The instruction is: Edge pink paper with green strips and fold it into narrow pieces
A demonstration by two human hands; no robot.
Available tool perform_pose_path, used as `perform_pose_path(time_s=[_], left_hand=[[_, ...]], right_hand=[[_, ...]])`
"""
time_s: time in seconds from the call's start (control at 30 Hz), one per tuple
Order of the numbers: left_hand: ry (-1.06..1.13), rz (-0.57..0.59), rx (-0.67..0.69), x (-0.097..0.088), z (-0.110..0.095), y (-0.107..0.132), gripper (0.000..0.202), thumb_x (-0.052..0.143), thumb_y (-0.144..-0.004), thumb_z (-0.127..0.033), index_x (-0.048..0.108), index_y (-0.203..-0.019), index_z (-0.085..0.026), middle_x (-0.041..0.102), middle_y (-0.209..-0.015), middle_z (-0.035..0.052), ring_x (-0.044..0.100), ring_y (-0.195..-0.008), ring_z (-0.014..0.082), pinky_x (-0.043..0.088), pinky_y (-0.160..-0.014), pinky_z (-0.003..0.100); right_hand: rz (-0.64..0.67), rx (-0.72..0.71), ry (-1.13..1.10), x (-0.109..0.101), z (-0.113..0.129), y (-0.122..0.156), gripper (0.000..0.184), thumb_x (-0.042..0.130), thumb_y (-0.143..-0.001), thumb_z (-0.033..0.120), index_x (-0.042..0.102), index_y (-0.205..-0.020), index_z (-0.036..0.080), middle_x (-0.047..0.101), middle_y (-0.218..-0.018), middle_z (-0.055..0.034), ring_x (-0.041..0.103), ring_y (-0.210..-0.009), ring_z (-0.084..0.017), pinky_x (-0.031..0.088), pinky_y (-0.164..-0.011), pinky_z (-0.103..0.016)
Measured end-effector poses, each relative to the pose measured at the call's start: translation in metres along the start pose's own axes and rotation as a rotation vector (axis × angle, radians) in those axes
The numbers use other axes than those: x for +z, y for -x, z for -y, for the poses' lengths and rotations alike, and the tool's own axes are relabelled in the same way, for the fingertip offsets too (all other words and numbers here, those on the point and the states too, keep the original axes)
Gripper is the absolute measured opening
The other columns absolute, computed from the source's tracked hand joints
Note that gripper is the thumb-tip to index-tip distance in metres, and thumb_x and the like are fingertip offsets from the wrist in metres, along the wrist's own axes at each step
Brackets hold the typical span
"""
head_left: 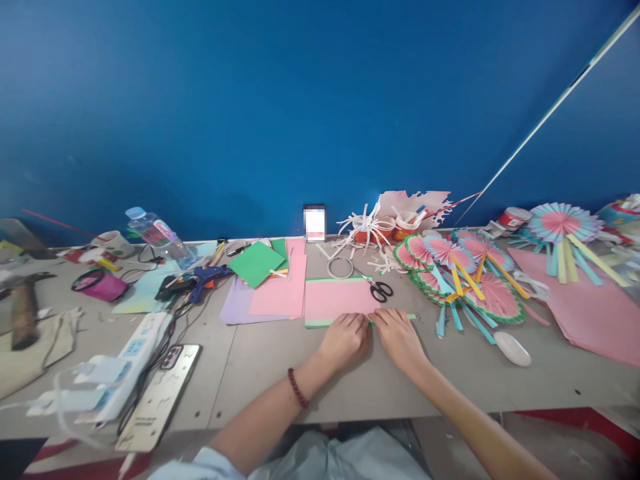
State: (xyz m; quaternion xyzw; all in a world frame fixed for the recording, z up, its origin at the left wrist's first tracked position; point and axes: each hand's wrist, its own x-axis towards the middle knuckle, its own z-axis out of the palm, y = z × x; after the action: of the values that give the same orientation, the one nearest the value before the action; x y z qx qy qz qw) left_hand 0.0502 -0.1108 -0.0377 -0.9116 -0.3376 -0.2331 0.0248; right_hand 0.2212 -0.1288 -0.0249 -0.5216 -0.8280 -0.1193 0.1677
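Observation:
A pink paper sheet with a green edge [335, 300] lies flat on the grey table [270, 373] in front of me. My left hand [345, 340] and my right hand [400, 337] rest side by side on its near edge, fingers curled and pressed onto the paper's green strip. A beaded bracelet [297, 388] is on my left wrist. Black scissors [380, 289] lie just beyond the sheet's far right corner, and a white tape ring [341, 267] sits behind it.
Pink, purple and green sheets [270, 287] lie to the left, with a glue gun [200, 280], power strip [135, 353], phone [160, 393] and water bottle [157, 233]. Several finished paper fans [465, 273] and pink paper [590, 313] fill the right. A blue wall stands behind.

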Motion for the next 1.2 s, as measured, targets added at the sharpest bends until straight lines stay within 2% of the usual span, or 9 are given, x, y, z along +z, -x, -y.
perform_pose_path(time_s=[0.1, 0.23, 0.5, 0.67, 0.73, 0.83, 0.93, 1.07, 1.2], left_hand=[[-0.009, 0.066, 0.015, 0.003, -0.002, 0.0, 0.029, 0.049, -0.083, -0.016, 0.061, -0.109, -0.008, 0.067, -0.106, 0.0156, 0.061, -0.1, 0.0235, 0.047, -0.086, 0.035], [-0.046, 0.138, -0.02, 0.005, -0.005, 0.002, 0.031, 0.048, -0.085, -0.018, 0.062, -0.109, -0.006, 0.066, -0.112, 0.018, 0.061, -0.106, 0.024, 0.047, -0.086, 0.034], [-0.046, 0.185, -0.015, 0.004, -0.003, 0.005, 0.031, 0.047, -0.088, -0.018, 0.061, -0.112, -0.005, 0.064, -0.118, 0.017, 0.059, -0.111, 0.0234, 0.047, -0.086, 0.033], [-0.016, 0.163, -0.027, 0.004, 0.0, 0.004, 0.025, 0.048, -0.091, -0.022, 0.062, -0.108, -0.009, 0.066, -0.113, 0.0157, 0.062, -0.107, 0.022, 0.047, -0.082, 0.032], [0.004, 0.162, -0.037, 0.003, 0.003, 0.002, 0.022, 0.049, -0.091, -0.023, 0.061, -0.106, -0.012, 0.067, -0.11, 0.0138, 0.063, -0.102, 0.0212, 0.047, -0.079, 0.032], [0.024, 0.173, -0.047, 0.0, 0.007, -0.003, 0.02, 0.053, -0.09, -0.023, 0.059, -0.106, -0.014, 0.067, -0.103, 0.0106, 0.063, -0.096, 0.0209, 0.047, -0.075, 0.032], [0.031, 0.19, -0.069, -0.004, 0.008, -0.007, 0.024, 0.058, -0.087, -0.024, 0.057, -0.109, -0.015, 0.066, -0.099, 0.0082, 0.061, -0.093, 0.0213, 0.047, -0.076, 0.034], [0.034, 0.215, -0.097, -0.008, 0.004, -0.016, 0.03, 0.062, -0.084, -0.033, 0.056, -0.109, -0.016, 0.063, -0.102, 0.0075, 0.057, -0.096, 0.0227, 0.047, -0.078, 0.035], [0.023, 0.268, -0.1, -0.005, -0.002, -0.031, 0.033, 0.064, -0.082, -0.037, 0.058, -0.106, -0.016, 0.061, -0.102, 0.0074, 0.056, -0.096, 0.0232, 0.047, -0.078, 0.035]], right_hand=[[-0.004, 0.01, -0.025, 0.001, 0.01, 0.008, 0.034, 0.048, -0.081, 0.008, 0.067, -0.105, 0.021, 0.069, -0.108, -0.0071, 0.059, -0.097, -0.024, 0.04, -0.09, -0.039], [0.025, 0.117, 0.0, -0.007, 0.015, 0.015, 0.031, 0.05, -0.084, 0.025, 0.068, -0.109, 0.027, 0.061, -0.126, -0.0065, 0.053, -0.113, -0.03, 0.039, -0.097, -0.048], [0.034, 0.242, 0.06, -0.019, -0.006, 0.021, 0.029, 0.048, -0.084, 0.022, 0.074, -0.096, 0.027, 0.065, -0.118, -0.0084, 0.055, -0.11, -0.032, 0.039, -0.096, -0.052], [0.003, 0.244, 0.023, -0.016, -0.02, 0.02, 0.027, 0.047, -0.084, 0.021, 0.074, -0.084, 0.025, 0.069, -0.108, -0.0076, 0.058, -0.102, -0.03, 0.041, -0.09, -0.05], [-0.017, 0.261, -0.066, -0.012, -0.028, 0.014, 0.027, 0.045, -0.086, 0.022, 0.072, -0.082, 0.022, 0.07, -0.105, -0.0081, 0.059, -0.098, -0.028, 0.043, -0.088, -0.047], [-0.061, 0.278, -0.186, -0.003, -0.046, -0.002, 0.028, 0.043, -0.087, 0.021, 0.067, -0.099, 0.017, 0.068, -0.105, -0.0105, 0.059, -0.097, -0.026, 0.045, -0.085, -0.041], [-0.03, 0.232, -0.305, 0.008, -0.065, -0.023, 0.031, 0.04, -0.088, 0.02, 0.064, -0.108, 0.016, 0.067, -0.107, -0.0102, 0.058, -0.102, -0.024, 0.045, -0.089, -0.036], [0.069, 0.246, -0.345, 0.023, -0.08, -0.048, 0.025, 0.048, -0.086, 0.025, 0.066, -0.102, 0.017, 0.068, -0.099, -0.0093, 0.059, -0.096, -0.024, 0.046, -0.088, -0.035], [0.151, 0.271, -0.264, 0.027, -0.08, -0.061, 0.019, 0.059, -0.08, 0.029, 0.069, -0.09, 0.016, 0.067, -0.092, -0.0093, 0.06, -0.091, -0.023, 0.046, -0.081, -0.033]])
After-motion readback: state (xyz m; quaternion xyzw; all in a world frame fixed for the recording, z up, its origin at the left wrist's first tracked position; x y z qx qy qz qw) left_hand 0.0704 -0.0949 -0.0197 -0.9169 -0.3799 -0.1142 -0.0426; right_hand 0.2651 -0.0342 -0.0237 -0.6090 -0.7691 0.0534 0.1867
